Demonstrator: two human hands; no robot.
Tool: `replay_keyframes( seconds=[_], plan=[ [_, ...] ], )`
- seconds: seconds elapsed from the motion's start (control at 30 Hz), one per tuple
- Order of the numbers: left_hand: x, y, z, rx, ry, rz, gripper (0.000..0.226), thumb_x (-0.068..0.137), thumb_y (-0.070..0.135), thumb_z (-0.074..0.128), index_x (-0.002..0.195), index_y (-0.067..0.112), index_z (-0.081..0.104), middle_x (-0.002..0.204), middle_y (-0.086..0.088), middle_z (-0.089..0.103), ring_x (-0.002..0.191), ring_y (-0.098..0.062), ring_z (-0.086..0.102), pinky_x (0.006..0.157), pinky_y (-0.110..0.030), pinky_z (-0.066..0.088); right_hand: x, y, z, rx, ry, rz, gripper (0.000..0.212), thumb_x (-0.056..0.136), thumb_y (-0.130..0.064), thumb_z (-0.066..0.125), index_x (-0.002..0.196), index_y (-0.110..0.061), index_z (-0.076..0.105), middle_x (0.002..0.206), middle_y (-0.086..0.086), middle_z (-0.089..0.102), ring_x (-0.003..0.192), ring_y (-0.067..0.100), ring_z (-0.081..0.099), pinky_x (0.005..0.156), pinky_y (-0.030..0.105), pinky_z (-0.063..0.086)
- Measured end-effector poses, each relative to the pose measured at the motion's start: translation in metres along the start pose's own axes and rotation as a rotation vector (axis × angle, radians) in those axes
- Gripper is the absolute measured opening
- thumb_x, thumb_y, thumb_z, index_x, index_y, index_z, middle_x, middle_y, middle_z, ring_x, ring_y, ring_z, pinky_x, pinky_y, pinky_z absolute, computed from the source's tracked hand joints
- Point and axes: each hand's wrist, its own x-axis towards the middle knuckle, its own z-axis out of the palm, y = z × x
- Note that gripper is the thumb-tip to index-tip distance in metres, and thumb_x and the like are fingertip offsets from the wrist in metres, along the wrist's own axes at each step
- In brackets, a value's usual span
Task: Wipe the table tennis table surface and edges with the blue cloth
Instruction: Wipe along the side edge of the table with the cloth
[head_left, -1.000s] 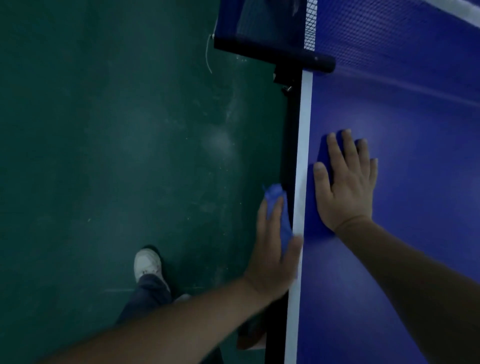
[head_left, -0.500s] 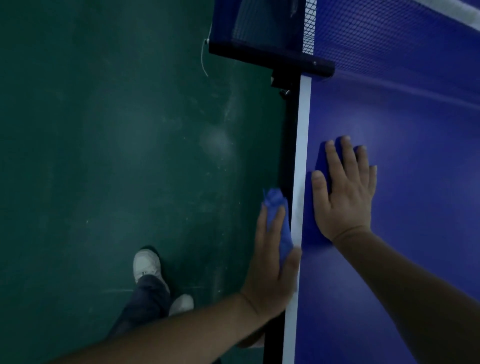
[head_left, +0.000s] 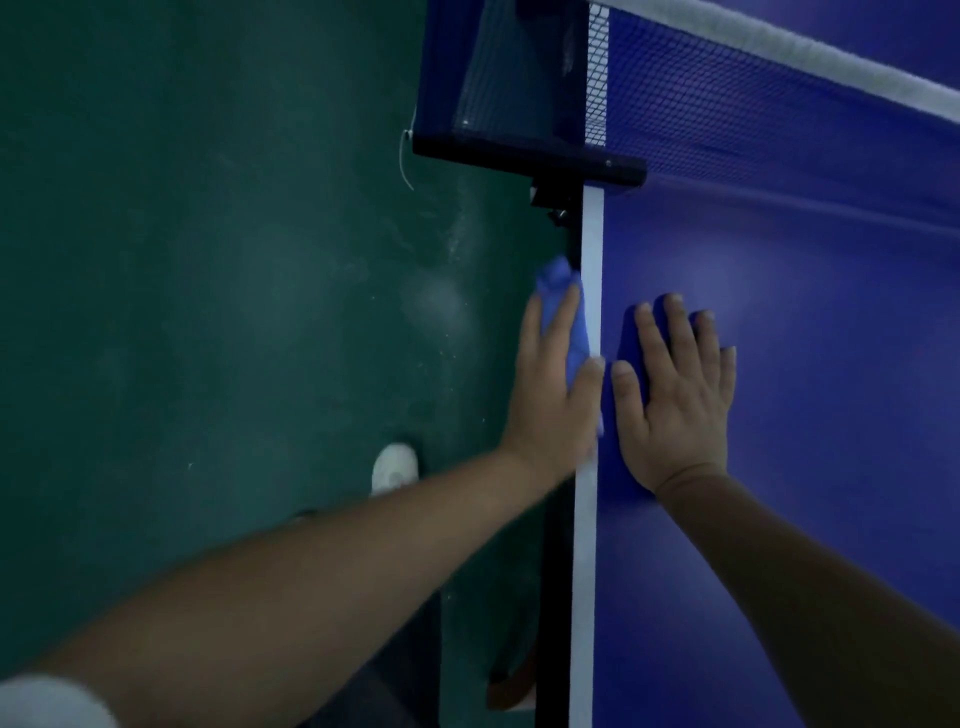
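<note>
The blue table tennis table (head_left: 805, 415) fills the right side, with a white line (head_left: 584, 545) along its left edge. My left hand (head_left: 556, 400) holds the blue cloth (head_left: 563, 306) against that side edge. Its fingers lie along the outside and its thumb sits on top of the white line, clamping the cloth over the edge. The cloth's bunched end sticks out past my fingertips. My right hand (head_left: 675, 395) lies flat, palm down, on the blue surface just right of the line, holding nothing.
The net (head_left: 753, 104) and its black clamp post (head_left: 530, 156) cross the table edge a short way ahead of my left hand. Green floor (head_left: 208, 312) lies to the left, with my white shoe (head_left: 395, 467) below. A black table frame runs under the edge.
My left hand has slid the cloth forward along the table's edge toward the net post. The right hand has stayed flat on the surface, now level with the left hand.
</note>
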Motion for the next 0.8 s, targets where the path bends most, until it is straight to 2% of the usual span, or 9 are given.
replay_keyframes(
  seconds=[0.13, 0.2, 0.3, 0.33, 0.4, 0.5, 0.6, 0.67, 0.8],
  plan=[
    [-0.083, -0.013, -0.003, 0.01, -0.103, -0.062, 0.06, 0.106, 0.03, 0.04, 0.16, 0.034, 0.015, 0.168, 0.016, -0.002, 0.153, 0.0, -0.005, 0.118, -0.008, 0.001, -0.001, 0.002, 0.003, 0.008, 0.024, -0.003, 0.061, 0.102, -0.05, 0.026, 0.159, -0.028, 0.026, 0.167, -0.002, 0.016, 0.155, 0.027, 0.004, 0.123, 0.056, 0.003],
    [-0.066, -0.008, -0.003, 0.018, -0.115, -0.119, 0.059, 0.106, 0.031, 0.039, 0.159, 0.035, 0.013, 0.168, 0.017, -0.003, 0.151, 0.005, -0.008, 0.115, -0.005, -0.002, -0.001, 0.002, 0.004, 0.0, 0.022, -0.005, 0.06, 0.102, -0.05, 0.026, 0.158, -0.028, 0.025, 0.167, -0.002, 0.016, 0.155, 0.027, 0.003, 0.124, 0.055, 0.002],
    [0.014, 0.007, -0.004, 0.019, -0.08, -0.169, 0.06, 0.105, 0.022, 0.04, 0.16, 0.028, 0.017, 0.169, 0.007, 0.0, 0.144, 0.014, -0.003, 0.106, 0.003, 0.0, 0.0, 0.003, 0.004, -0.009, 0.013, -0.002, 0.061, 0.102, -0.052, 0.025, 0.158, -0.028, 0.025, 0.167, -0.002, 0.016, 0.155, 0.026, 0.003, 0.124, 0.054, 0.001],
    [0.043, 0.013, -0.005, 0.023, -0.06, -0.196, 0.061, 0.105, 0.02, 0.042, 0.16, 0.026, 0.018, 0.169, 0.004, 0.003, 0.144, 0.011, 0.003, 0.107, 0.001, 0.003, 0.0, 0.002, 0.003, -0.008, 0.01, 0.001, 0.061, 0.102, -0.052, 0.025, 0.158, -0.028, 0.026, 0.167, -0.001, 0.017, 0.155, 0.027, 0.003, 0.124, 0.054, 0.002],
    [0.077, 0.025, -0.007, 0.044, -0.031, -0.212, 0.061, 0.104, 0.017, 0.045, 0.16, 0.023, 0.021, 0.168, -0.002, 0.011, 0.149, -0.006, 0.015, 0.114, -0.015, 0.013, 0.0, -0.001, 0.0, -0.013, -0.005, 0.014, 0.061, 0.102, -0.052, 0.025, 0.158, -0.026, 0.027, 0.167, 0.0, 0.018, 0.155, 0.028, 0.005, 0.123, 0.056, 0.004],
    [0.061, 0.037, -0.017, 0.104, -0.097, -0.212, 0.062, 0.103, 0.013, 0.048, 0.159, 0.021, 0.024, 0.164, -0.008, 0.019, 0.149, -0.017, 0.023, 0.122, -0.03, 0.021, 0.0, -0.008, -0.009, -0.021, -0.061, 0.048, 0.063, 0.101, -0.052, 0.027, 0.157, -0.024, 0.03, 0.166, 0.002, 0.02, 0.155, 0.031, 0.007, 0.122, 0.058, 0.008],
    [0.027, 0.049, -0.04, 0.129, -0.184, -0.187, 0.06, 0.101, 0.008, 0.051, 0.157, 0.02, 0.031, 0.162, -0.006, 0.024, 0.148, -0.014, 0.026, 0.122, -0.03, 0.023, 0.012, -0.02, -0.025, 0.011, -0.119, 0.079, 0.065, 0.098, -0.053, 0.031, 0.154, -0.02, 0.039, 0.163, 0.008, 0.03, 0.152, 0.035, 0.018, 0.12, 0.06, 0.019],
    [0.017, 0.069, -0.05, 0.127, -0.21, -0.174, 0.058, 0.1, 0.006, 0.053, 0.155, 0.018, 0.036, 0.16, -0.004, 0.028, 0.147, -0.009, 0.029, 0.121, -0.027, 0.024, 0.025, -0.034, -0.043, 0.06, -0.098, 0.027, 0.062, 0.099, -0.049, 0.035, 0.146, -0.012, 0.05, 0.157, 0.013, 0.04, 0.147, 0.037, 0.031, 0.116, 0.058, 0.031],
    [0.031, 0.131, -0.067, 0.1, -0.228, -0.091, 0.057, 0.1, 0.003, 0.055, 0.153, 0.013, 0.037, 0.158, -0.004, 0.031, 0.146, -0.006, 0.03, 0.121, -0.027, 0.026, 0.058, -0.071, -0.094, 0.205, 0.128, -0.114, 0.046, 0.102, -0.032, 0.046, 0.135, -0.003, 0.06, 0.145, 0.015, 0.052, 0.137, 0.032, 0.044, 0.115, 0.04, 0.035]
  ],
)
